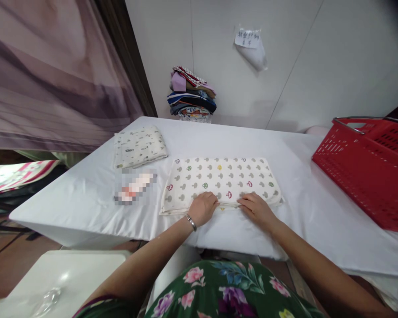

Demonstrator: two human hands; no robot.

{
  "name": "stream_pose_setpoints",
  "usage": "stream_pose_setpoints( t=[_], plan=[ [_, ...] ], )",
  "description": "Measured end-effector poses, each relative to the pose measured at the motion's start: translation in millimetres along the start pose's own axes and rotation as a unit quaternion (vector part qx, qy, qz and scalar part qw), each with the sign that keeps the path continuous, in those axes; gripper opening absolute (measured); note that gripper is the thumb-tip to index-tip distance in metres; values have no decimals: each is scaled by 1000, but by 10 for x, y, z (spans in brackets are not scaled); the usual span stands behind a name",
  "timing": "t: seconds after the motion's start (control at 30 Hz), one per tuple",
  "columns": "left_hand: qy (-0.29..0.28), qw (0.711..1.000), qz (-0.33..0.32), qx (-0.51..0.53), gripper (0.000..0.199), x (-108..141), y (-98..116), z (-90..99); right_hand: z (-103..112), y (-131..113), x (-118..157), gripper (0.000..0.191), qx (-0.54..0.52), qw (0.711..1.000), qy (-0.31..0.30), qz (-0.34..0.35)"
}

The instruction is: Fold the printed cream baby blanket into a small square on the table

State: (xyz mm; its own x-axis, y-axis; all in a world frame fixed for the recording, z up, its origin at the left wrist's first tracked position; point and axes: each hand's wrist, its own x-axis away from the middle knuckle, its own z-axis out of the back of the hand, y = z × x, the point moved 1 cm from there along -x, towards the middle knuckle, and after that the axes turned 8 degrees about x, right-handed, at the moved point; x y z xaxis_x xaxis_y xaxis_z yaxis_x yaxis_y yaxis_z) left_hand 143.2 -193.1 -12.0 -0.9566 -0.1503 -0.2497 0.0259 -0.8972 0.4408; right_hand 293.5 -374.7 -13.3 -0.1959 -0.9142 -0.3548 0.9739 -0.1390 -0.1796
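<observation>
A white cloth with a mushroom print (215, 179) lies folded into a wide rectangle on the white-covered table (252, 143). My left hand (204, 207), with a silver band at the wrist, has its fingers closed on the cloth's near edge, left of its middle. On the same edge, a little to the right, my right hand (257, 211) pinches the cloth between thumb and fingers. Several layers show along the near edge between my hands. A second folded cloth with a small dark print (139, 146) rests at the table's back left.
A blurred-out item (135, 189) lies left of the mushroom cloth. At the right stands a red basket (368, 176). A pile of folded fabrics (192, 97) is at the back by the wall, and a white stool (66, 274) is at the lower left.
</observation>
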Motion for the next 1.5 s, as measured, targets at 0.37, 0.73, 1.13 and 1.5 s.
stream_pose_setpoints(
  t=[0.37, 0.73, 1.13, 1.5],
  plan=[
    [2, 999, -38, -5, 18, 113, -17, -15, -12, 18, -36, 21, -24, 999, -20, -28],
    [8, 998, -23, -53, 17, 52, -24, -23, -5, 9, -4, 21, 25, 999, -32, 20],
    [-4, 991, -85, -100, 13, 206, -34, -1, -121, 46, 107, 25, 79, 994, 30, 69],
    [37, 988, 36, -148, 12, 594, -286, 316, -243, 227, 251, 30, 91, 987, 71, 109]
  ],
)
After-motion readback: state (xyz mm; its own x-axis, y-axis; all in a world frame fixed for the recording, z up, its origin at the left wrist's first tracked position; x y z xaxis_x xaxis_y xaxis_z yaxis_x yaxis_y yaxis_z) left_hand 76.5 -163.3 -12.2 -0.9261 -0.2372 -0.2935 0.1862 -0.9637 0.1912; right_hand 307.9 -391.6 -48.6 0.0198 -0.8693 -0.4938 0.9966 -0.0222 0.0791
